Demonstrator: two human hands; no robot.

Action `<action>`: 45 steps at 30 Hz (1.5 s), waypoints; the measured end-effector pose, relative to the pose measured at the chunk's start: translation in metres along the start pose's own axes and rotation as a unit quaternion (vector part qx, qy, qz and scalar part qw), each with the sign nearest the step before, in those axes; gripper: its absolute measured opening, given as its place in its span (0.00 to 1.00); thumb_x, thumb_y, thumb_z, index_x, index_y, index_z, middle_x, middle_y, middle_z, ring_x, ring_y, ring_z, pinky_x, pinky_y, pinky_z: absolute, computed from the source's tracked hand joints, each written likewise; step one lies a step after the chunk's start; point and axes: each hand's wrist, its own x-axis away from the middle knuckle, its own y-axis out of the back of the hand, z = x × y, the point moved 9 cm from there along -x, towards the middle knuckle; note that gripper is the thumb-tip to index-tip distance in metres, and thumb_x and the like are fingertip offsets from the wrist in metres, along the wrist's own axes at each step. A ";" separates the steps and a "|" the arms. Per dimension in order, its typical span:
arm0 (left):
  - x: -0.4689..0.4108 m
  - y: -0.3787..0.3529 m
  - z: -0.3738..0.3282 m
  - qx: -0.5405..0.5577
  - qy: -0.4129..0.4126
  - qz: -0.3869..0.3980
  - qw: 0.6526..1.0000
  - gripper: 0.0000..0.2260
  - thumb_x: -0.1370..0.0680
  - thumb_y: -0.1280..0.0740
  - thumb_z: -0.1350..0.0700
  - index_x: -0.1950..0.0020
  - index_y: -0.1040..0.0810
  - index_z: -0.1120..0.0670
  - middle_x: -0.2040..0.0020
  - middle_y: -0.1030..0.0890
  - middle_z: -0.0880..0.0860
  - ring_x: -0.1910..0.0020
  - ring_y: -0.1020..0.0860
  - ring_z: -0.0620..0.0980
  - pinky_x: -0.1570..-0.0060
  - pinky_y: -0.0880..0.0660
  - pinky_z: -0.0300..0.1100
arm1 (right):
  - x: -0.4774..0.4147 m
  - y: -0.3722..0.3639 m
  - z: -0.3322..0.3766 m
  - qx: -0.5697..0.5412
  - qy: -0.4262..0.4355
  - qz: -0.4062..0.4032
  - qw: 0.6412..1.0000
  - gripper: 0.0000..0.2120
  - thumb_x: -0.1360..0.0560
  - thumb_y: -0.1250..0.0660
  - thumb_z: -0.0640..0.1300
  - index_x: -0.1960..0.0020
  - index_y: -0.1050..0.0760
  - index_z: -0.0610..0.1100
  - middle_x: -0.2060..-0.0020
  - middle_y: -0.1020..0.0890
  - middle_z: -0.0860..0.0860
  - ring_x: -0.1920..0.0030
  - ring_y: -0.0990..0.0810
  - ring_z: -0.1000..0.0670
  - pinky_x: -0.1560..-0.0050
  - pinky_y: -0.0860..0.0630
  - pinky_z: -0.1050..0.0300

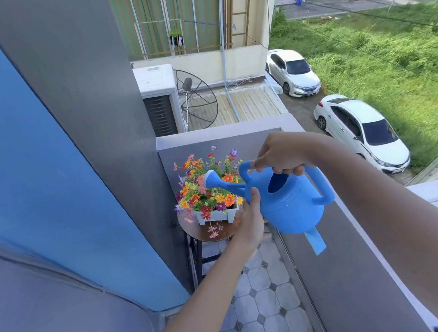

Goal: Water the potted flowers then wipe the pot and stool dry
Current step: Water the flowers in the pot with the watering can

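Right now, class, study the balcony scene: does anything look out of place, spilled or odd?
One oddity: a blue strip, perhaps tape or a label, hangs loose from the bottom of the blue watering can. A few blossoms droop over the white pot onto the round stool. No clear spill shows.

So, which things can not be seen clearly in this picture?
Head view only:
- Stool legs: mostly behind the left hand and forearm.
- White pot: right end behind the left hand.
- Water inside the watering can: opening too dark.
- Left fingers: behind the can.
- Wiping cloth: none in view.
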 end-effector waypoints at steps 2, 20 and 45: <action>0.000 -0.007 0.004 0.014 0.024 0.005 1.000 0.27 0.21 0.51 0.33 0.26 0.38 0.43 0.31 0.27 0.45 0.35 0.26 0.51 0.45 0.27 0.51 | 0.002 0.003 -0.004 0.002 -0.003 -0.002 1.000 0.15 0.21 0.35 0.46 0.45 0.21 0.33 0.73 0.32 0.46 0.75 0.39 0.47 0.75 0.41 0.61; 0.004 0.023 0.004 0.004 0.002 -0.029 1.000 0.34 0.24 0.52 0.30 0.22 0.41 0.45 0.26 0.30 0.50 0.32 0.27 0.51 0.31 0.32 0.56 | -0.008 -0.015 0.030 0.026 0.034 0.049 0.998 0.14 0.21 0.34 0.46 0.50 0.21 0.34 0.72 0.34 0.46 0.72 0.41 0.46 0.75 0.43 0.60; -0.041 0.035 -0.026 0.003 0.011 -0.024 1.000 0.26 0.19 0.53 0.35 0.24 0.36 0.44 0.37 0.25 0.43 0.34 0.27 0.53 0.39 0.29 0.56 | -0.047 0.014 0.025 -0.050 0.019 -0.020 0.998 0.16 0.19 0.34 0.45 0.45 0.21 0.31 0.73 0.32 0.44 0.77 0.40 0.48 0.75 0.42 0.61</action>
